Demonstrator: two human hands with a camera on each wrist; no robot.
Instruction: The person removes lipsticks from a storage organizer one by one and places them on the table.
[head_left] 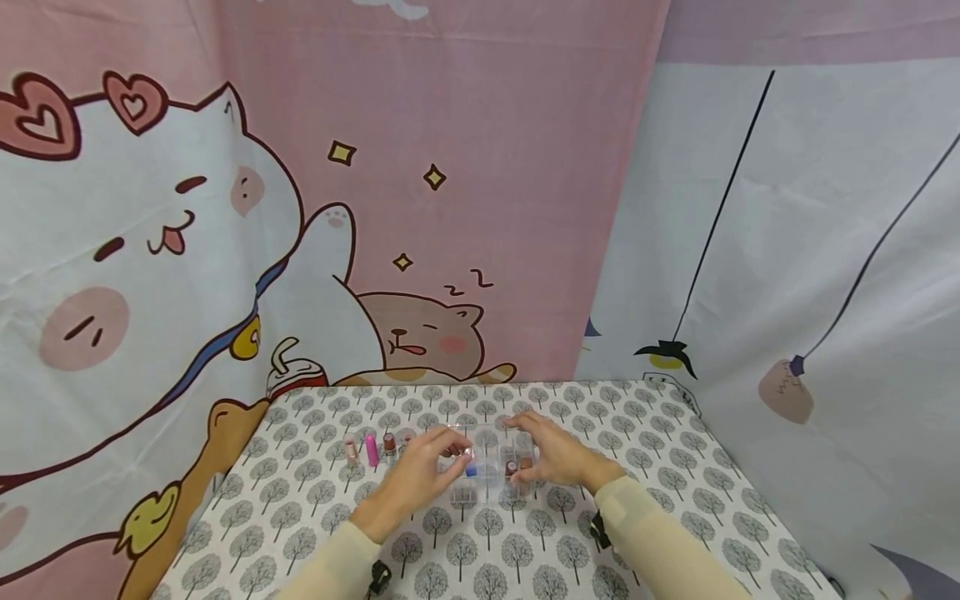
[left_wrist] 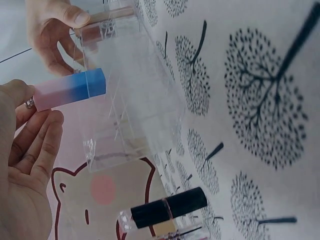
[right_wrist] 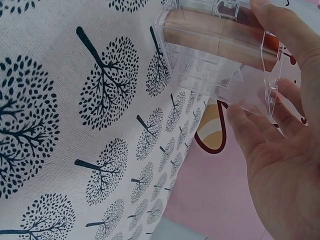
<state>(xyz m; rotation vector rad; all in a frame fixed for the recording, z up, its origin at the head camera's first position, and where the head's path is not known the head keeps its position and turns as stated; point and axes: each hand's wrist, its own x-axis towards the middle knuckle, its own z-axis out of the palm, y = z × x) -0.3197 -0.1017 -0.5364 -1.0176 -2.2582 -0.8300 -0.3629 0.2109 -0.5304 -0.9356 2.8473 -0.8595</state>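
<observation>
Between thumb and fingers, my left hand [head_left: 426, 468] pinches a pink-to-blue lipstick tube [left_wrist: 70, 90]. Its blue end points at a clear plastic lipstick organizer [left_wrist: 132, 107] and overlaps it in the left wrist view. My right hand [head_left: 558, 454] grips the organizer at its right side, thumb on the near edge and fingers toward the far one. Inside that right end lie a peach-brown lipstick tube [right_wrist: 220, 37] and a dark-capped one [head_left: 512, 468]. The organizer's left and middle slots show through as see-through compartments.
Left of the organizer stand a pale pink lipstick [head_left: 351, 452], a magenta one [head_left: 372, 450] and a brown one [head_left: 389, 448]. A black lipstick tube [left_wrist: 167, 207] is close to the left hand. A tree-print cloth [head_left: 487, 546] covers the table; cartoon curtains [head_left: 510, 208] hang behind.
</observation>
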